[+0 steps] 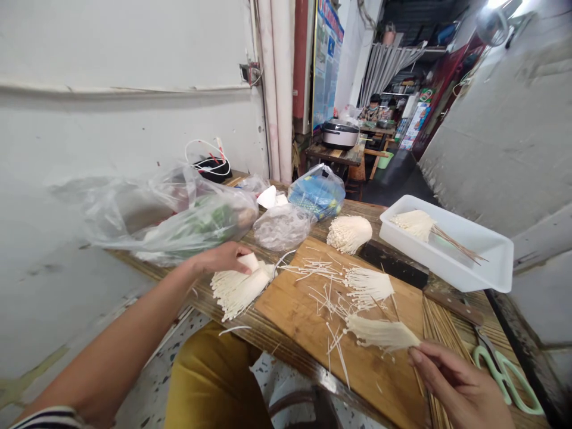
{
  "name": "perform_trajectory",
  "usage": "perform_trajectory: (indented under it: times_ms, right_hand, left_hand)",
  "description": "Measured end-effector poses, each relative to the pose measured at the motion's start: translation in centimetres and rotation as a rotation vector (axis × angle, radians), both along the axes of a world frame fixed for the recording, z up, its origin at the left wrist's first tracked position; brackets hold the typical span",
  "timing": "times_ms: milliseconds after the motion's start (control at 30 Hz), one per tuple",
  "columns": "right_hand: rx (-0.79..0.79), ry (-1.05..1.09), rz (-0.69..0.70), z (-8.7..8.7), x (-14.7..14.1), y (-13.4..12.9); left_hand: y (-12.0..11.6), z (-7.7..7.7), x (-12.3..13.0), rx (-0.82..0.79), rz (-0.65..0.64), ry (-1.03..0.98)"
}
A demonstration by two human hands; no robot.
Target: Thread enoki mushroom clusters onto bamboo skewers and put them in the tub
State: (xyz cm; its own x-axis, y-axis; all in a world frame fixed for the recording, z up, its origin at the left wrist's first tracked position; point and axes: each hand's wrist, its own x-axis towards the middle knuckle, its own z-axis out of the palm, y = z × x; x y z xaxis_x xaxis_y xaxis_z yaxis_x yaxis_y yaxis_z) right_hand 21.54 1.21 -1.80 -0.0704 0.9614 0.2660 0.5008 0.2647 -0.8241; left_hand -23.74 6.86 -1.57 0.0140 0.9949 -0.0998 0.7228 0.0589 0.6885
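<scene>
A slatted wooden table (277,351) runs along a white wall, with a bamboo cutting board (295,322) on it. The left hand (221,259) lies curled, fingers together, over the pale base of an enoki bunch (236,290) beside the board, and that closed hold keeps the stems gathered well. The right hand (456,381) reaches a second enoki clump (382,332) on the board; whether its fingertips (415,356) pinch it, I cannot tell. Loose strands (324,295) litter the board.
</scene>
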Motion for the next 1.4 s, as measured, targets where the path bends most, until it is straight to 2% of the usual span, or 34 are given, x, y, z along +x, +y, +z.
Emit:
perform_trajectory:
  times_ms: [133, 233, 433, 633, 733, 833, 967, 1067, 1200, 1400]
  right_hand:
    - [0.019, -0.003, 0.026, -0.1, -0.1, 0.0]
    - [0.024, -0.008, 0.026, -0.3, 0.1, 0.0]
    - [0.079, -0.086, 0.005, -0.4, 0.8, 0.1]
    - [0.417, -0.28, 0.012, 1.0, 1.5, 0.2]
    - [0.555, -0.388, 0.053, 1.7, 1.2, 0.6]
    - [0.632, -0.405, 0.085, 2.2, 0.1, 1.0]
    - [0.548, -0.308, 0.217, 2.9, -1.7, 1.2]
    - [0.44, -0.267, 0.308, 3.5, -2.0, 1.1]
    - [0.383, -0.26, 0.322, 3.7, -1.3, 0.9]
    - [0.377, -0.273, 0.32, 3.3, -0.5, 1.0]
  left_hand:
    - [-0.6, 0.9, -0.6, -0.214, -0.13, -0.137]
    - [-1.0, 1.3, -1.1, -0.264, -0.148, -0.217]
    - [-2.1, 2.3, -1.9, -0.207, -0.121, -0.347]
    - [-3.4, 4.6, -2.2, -0.098, -0.016, -0.46]
    - [-3.5, 5.1, 0.2, -0.002, 0.063, -0.639]
    - [-3.2, 4.6, 5.0, -0.006, 0.067, -0.905]
    - [-2.9, 3.1, 12.4, -0.176, 0.031, -1.091]
    - [-3.0, 2.2, 16.1, -0.291, -0.008, -1.165]
    - [-2.8, 1.6, 17.7, -0.403, -0.039, -1.194]
    - [-2.8, 1.8, 18.2, -0.424, 0.008, -1.173]
